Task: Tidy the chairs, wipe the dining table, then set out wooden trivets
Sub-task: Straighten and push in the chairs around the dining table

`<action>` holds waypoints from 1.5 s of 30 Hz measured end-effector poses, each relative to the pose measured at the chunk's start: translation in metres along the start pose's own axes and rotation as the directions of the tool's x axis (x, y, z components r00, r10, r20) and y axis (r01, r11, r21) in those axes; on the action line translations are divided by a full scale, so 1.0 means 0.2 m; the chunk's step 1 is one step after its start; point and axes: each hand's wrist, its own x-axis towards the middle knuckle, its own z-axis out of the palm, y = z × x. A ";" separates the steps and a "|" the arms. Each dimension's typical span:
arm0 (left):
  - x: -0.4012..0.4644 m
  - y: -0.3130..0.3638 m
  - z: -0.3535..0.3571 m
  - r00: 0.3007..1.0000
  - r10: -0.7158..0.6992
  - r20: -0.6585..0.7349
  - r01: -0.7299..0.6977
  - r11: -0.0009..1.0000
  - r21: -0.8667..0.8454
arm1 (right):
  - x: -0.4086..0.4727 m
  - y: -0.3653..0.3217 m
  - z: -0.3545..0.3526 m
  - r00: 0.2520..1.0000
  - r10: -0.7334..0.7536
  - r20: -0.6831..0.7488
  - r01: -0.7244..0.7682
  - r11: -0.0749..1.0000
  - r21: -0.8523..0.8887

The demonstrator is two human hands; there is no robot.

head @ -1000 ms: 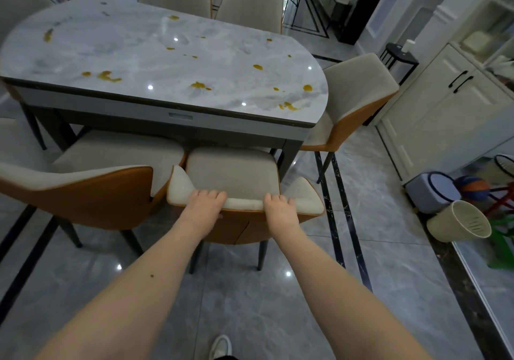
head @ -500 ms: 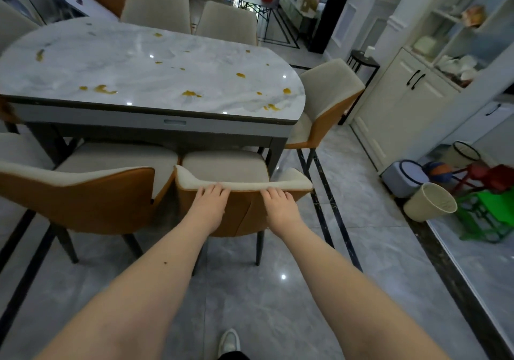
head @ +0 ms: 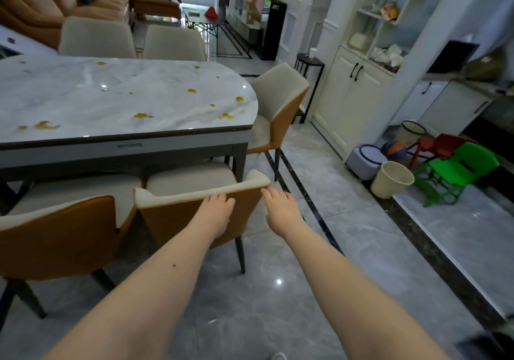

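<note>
The marble dining table [head: 125,101] carries several yellow stains. A chair with an orange back and cream cushion [head: 172,218] is tucked under its near right end. My left hand [head: 215,212] rests flat on that backrest, fingertips at the cream top rim. Beside the backrest's right corner, my right hand [head: 281,211] hovers with relaxed fingers and holds nothing. A second matching chair [head: 55,234] stands to the left. Another chair [head: 281,109] sits at the table's rounded end, and two more [head: 97,37] stand on the far side. No trivets or cloth are in view.
A cream waste bin [head: 392,179], a grey stool [head: 364,159] and a green plastic chair [head: 461,170] crowd the floor at right. White cabinets [head: 353,95] and a black side table [head: 308,65] line the right wall. A sofa [head: 41,6] stands behind the table.
The near chair has slid in under the table. My right hand has come off the backrest to its right, and my left hand has shifted right along the rim. The view has swung right.
</note>
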 end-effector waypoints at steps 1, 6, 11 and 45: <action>0.06 0.07 -0.02 1.000 0.028 -0.011 -0.029 1.000 -0.007 | 0.00 0.08 -0.01 1.000 0.018 -0.002 -0.018 1.000 0.004; 0.35 0.43 -0.08 0.992 0.122 -0.018 -0.122 0.992 -0.020 | 0.04 0.51 -0.02 0.997 0.081 -0.002 -0.081 0.997 0.003; 0.66 0.79 -0.09 0.992 0.128 0.021 -0.128 0.991 -0.025 | 0.10 0.95 0.00 0.989 0.142 0.052 -0.142 0.990 0.000; 3.41 1.13 -0.54 0.995 -0.093 -0.028 0.089 0.990 -0.109 | 2.35 2.66 -0.21 0.994 -0.029 0.104 0.025 0.999 0.032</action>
